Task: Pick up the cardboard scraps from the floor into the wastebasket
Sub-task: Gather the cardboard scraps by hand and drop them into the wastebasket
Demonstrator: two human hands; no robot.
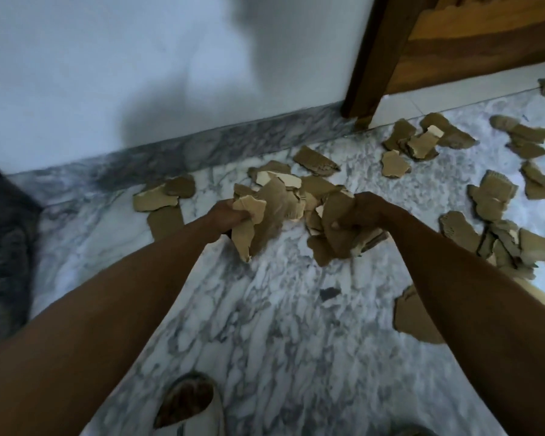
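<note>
Torn brown cardboard scraps (pixel 488 199) lie scattered over the marbled floor (pixel 265 325), mostly to the right and along the wall. My left hand (pixel 225 214) is shut on a bunch of scraps (pixel 258 221) held just above the floor. My right hand (pixel 359 212) grips another bunch of scraps (pixel 331 240) beside it. The two bunches almost touch in the middle. More scraps (pixel 161 198) rest on the floor to the left of my left hand. No wastebasket shows in the view.
A white wall (pixel 139 73) with a grey marble skirting (pixel 233 146) runs behind the scraps. A dark wooden furniture leg (pixel 368 73) stands at the back right. A grey object (pixel 4 247) sits at the left edge. My slippered foot (pixel 189 404) is at the bottom.
</note>
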